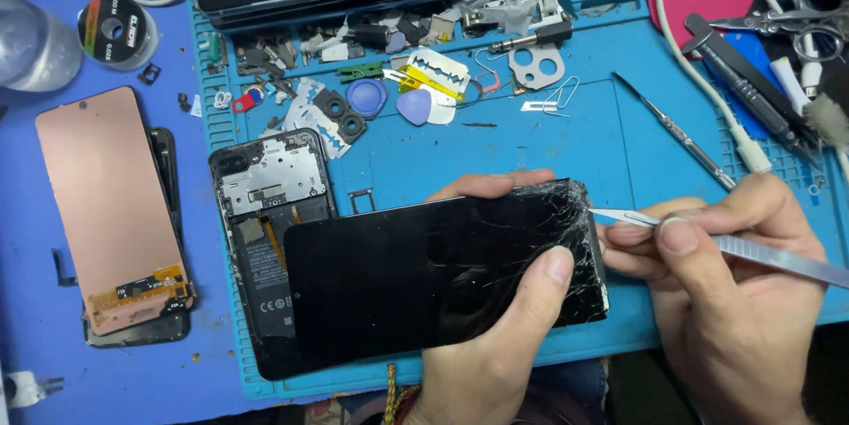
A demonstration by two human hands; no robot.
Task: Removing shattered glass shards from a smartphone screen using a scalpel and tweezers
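Partly hidden cracked screen (pixel 424 279), tool (pixel 752 252) cropped

Two bare hands, left hand (pixel 495 336) with braided wrist cord, right hand (pixel 725 292) unadorned

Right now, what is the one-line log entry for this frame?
left hand: holds cracked screen | right hand: holds metal pry tool, tip at screen's cracked edge | opened phone on blue mat

A phone repair workbench: blue work mat (pixel 531 151), opened phone (pixel 265 204), scattered small parts (pixel 371 80).
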